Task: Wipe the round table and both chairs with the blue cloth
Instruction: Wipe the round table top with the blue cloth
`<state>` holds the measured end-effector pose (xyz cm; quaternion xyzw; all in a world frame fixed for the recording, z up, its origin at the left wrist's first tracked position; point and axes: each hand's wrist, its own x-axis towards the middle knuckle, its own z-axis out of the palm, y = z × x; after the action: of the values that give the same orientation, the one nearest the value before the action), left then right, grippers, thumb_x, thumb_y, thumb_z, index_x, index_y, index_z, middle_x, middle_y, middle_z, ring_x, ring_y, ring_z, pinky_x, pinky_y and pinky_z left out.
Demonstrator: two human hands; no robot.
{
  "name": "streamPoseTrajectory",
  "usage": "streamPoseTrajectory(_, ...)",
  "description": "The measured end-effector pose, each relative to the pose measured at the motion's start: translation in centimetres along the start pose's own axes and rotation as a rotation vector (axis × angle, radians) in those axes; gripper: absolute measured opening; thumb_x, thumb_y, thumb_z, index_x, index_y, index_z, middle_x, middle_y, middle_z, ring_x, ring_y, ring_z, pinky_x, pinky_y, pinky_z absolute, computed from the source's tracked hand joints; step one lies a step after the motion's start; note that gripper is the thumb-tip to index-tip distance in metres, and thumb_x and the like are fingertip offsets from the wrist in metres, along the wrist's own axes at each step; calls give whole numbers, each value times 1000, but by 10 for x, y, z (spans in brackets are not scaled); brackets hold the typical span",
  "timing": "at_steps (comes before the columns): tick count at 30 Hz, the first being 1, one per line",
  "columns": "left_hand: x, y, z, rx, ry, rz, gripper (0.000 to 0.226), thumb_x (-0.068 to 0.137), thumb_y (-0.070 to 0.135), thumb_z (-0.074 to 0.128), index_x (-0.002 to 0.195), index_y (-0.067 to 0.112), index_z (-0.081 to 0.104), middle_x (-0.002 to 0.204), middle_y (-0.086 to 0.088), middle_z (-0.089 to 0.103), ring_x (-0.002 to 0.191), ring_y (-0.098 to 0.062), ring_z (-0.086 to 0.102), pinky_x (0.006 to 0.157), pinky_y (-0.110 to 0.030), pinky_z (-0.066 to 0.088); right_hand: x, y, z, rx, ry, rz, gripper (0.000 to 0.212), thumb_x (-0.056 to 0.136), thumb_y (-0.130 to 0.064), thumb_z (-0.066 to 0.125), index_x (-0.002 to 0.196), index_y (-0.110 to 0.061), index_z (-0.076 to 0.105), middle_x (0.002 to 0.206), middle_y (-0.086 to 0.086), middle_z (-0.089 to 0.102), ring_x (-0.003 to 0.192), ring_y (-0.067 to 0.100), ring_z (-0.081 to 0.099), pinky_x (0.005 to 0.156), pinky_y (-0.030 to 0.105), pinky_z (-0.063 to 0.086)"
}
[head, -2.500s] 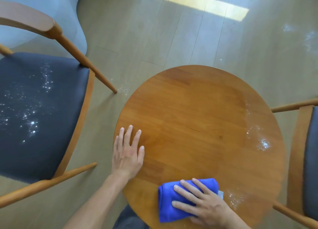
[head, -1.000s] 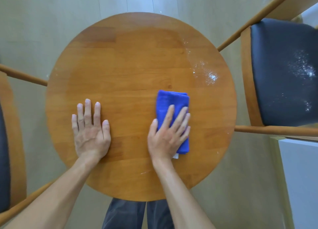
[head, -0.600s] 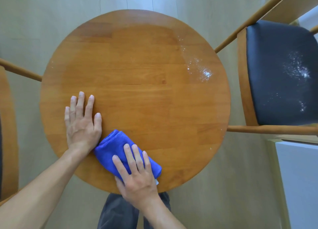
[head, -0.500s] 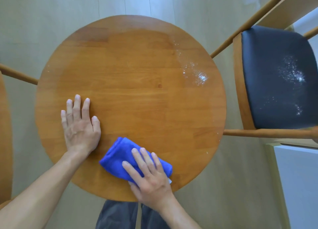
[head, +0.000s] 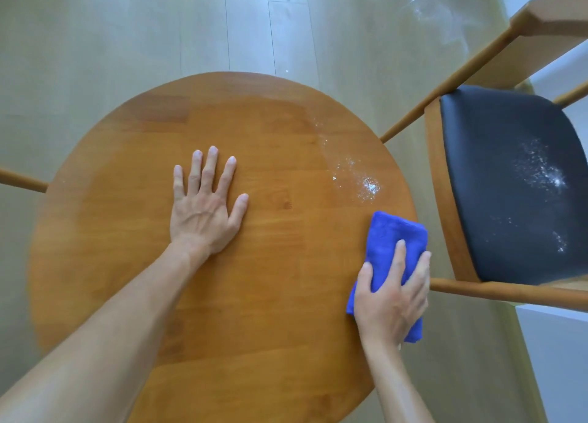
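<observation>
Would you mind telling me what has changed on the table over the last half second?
The right hand has swept the folded blue cloth from the near edge of the round wooden table to its right edge, just below the white powder patch. The left hand still presses flat on the tabletop; the powder remains unwiped.

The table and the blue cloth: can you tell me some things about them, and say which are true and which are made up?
1. The right hand presses the blue cloth near the round table's right edge. True.
2. The left hand holds the cloth. False: it lies flat on the bare wood.
3. White powder remains on the table beyond the cloth. True.
4. The chair seat on the right is clean. False: white specks dot it.
5. The cloth covers the powder. False: they are apart.
</observation>
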<state>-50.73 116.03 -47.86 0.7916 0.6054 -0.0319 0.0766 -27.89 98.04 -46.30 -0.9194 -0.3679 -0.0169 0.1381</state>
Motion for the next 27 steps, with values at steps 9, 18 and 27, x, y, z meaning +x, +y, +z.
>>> streamPoseTrajectory(9,-1,2,-2,-17,8,18,71,93,58,12,154,23,9,162,-6,-3,148,-25,-8,119,-51,-3,117,-126,43,33,-47,164,67,93,-55,38,151,-24,25,159,17,13,142,36,19,109,50,22)
streamPoseTrajectory(18,-1,3,-5,-50,54,22,70,90,53,24,150,16,29,160,-10,15,148,-28,10,117,-54,9,88,-243,73,99,-208,-580,54,93,-45,46,143,-28,44,157,12,27,142,32,30,109,48,28)
streamPoseTrajectory(27,-1,4,-9,-21,16,12,70,92,57,18,153,23,18,162,-5,5,149,-25,0,119,-51,3,95,-98,41,19,-60,-497,50,90,-39,56,137,-21,54,149,14,41,130,34,46,95,47,44)
